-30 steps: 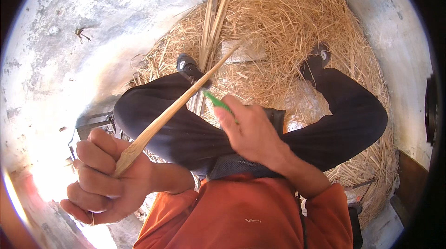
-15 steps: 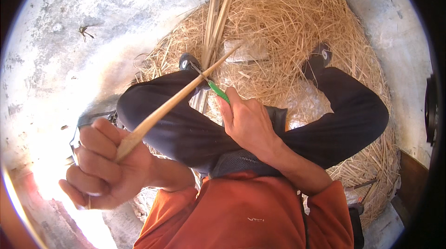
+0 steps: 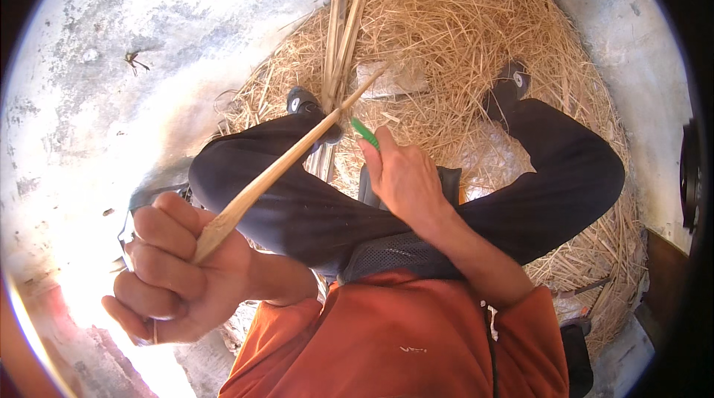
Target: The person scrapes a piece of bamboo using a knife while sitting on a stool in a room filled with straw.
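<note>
My left hand (image 3: pixel 165 268) is closed in a fist around the thick end of a pale wooden stick (image 3: pixel 279 169). The stick slants up and to the right over my left leg, tapering to a thin tip above the straw. My right hand (image 3: pixel 407 179) grips a knife by its green handle (image 3: pixel 364 133), thumb and forefinger pinched on it. That handle lies just right of the stick's upper part. The blade is hard to make out here, so I cannot tell whether it touches the stick.
Straw (image 3: pixel 446 19) covers the ground around my crossed legs (image 3: pixel 550 182). Long split wooden strips (image 3: pixel 343 34) lie beyond my left shoe (image 3: pixel 301 101), beside a pale flat block (image 3: pixel 390 80). Whitish walls or slabs (image 3: pixel 178 49) rise at both sides.
My right hand has moved the knife a little to the right; its blade was across the stick before. My left hand and the stick have shifted only slightly.
</note>
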